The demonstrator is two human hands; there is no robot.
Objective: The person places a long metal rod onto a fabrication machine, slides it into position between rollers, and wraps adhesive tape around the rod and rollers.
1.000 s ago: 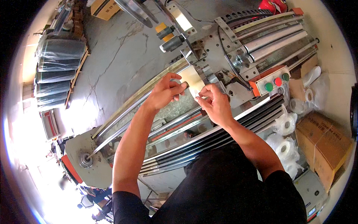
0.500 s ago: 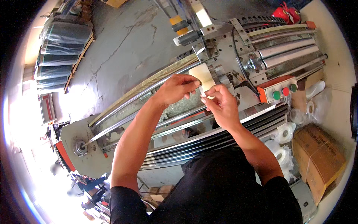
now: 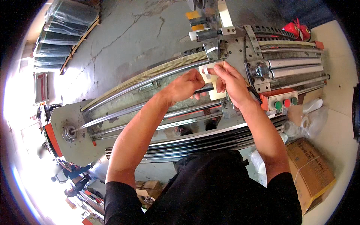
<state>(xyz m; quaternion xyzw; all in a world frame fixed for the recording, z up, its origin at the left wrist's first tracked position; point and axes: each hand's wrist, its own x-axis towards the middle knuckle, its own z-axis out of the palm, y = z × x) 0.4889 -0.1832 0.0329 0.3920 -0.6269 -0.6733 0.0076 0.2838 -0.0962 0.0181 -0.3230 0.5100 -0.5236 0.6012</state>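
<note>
My left hand (image 3: 183, 88) is curled around the long metal rod (image 3: 112, 115) of a machine, with fingertips showing below it. A darker stretch of the rod (image 3: 205, 88) comes out past my fingers. Just to the right, my right hand (image 3: 230, 80) is closed on a small white strip (image 3: 205, 70), pinched at the fingertips. Behind and between both hands is a pale cream sheet or pad (image 3: 216, 95), partly covered by them. What my left fingertips press against is partly hidden.
A control box (image 3: 279, 98) with green and red buttons sits right of my hands. Beyond are silver cylinders (image 3: 296, 67) and red extinguishers (image 3: 298, 29). Black rails (image 3: 180, 148) run along the near side. A cardboard box (image 3: 310, 168) stands at lower right; wrapped rolls (image 3: 71, 17) at far left.
My hands, together on a small white piece before, are now apart: the left has gone onto the rod, the right has lifted up with the white strip. The view has shifted slightly.
</note>
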